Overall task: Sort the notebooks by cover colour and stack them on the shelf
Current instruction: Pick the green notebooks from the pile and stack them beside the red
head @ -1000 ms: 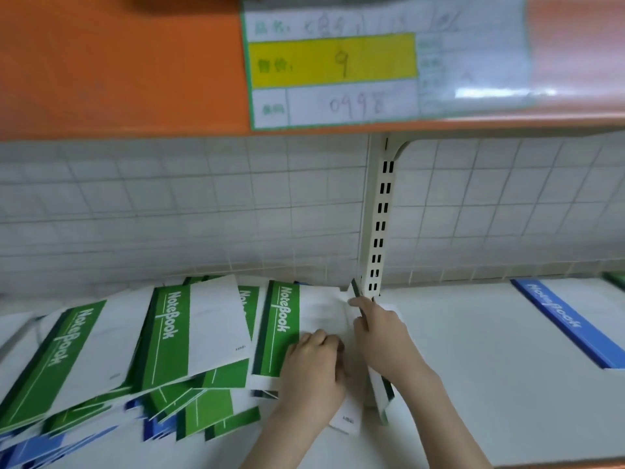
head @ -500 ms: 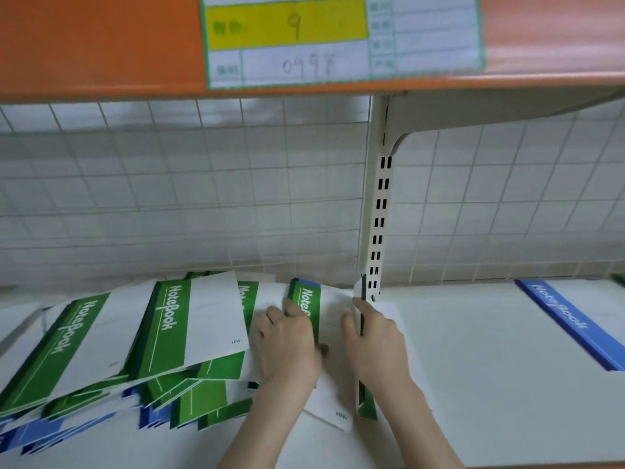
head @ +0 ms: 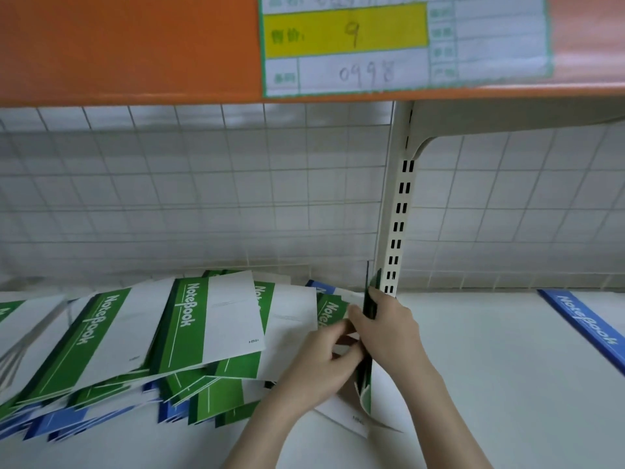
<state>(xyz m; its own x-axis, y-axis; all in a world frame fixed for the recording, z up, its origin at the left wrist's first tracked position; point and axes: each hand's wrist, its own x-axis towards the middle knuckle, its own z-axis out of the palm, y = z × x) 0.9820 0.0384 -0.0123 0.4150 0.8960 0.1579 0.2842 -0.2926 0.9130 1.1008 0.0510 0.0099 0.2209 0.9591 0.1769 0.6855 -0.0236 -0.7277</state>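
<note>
Pile, lower left of frame: green notebooks [head: 189,336] fanned loosely over blue notebooks [head: 64,423] on the white shelf [head: 490,384]; colours not yet separated.
Left hand [head: 318,363]: lower centre, fingers curled, pinching a white cover edge at the pile's right end.
Right hand [head: 389,330]: just beside it, closed around a thin upright bundle of green covers [head: 367,387] held on edge in front of the slotted post [head: 397,228]; bundle count unclear.
Far right edge: one blue notebook [head: 588,323] lying flat, well apart.
Progress: early, by appearance; most of the pile remains unsorted.
</note>
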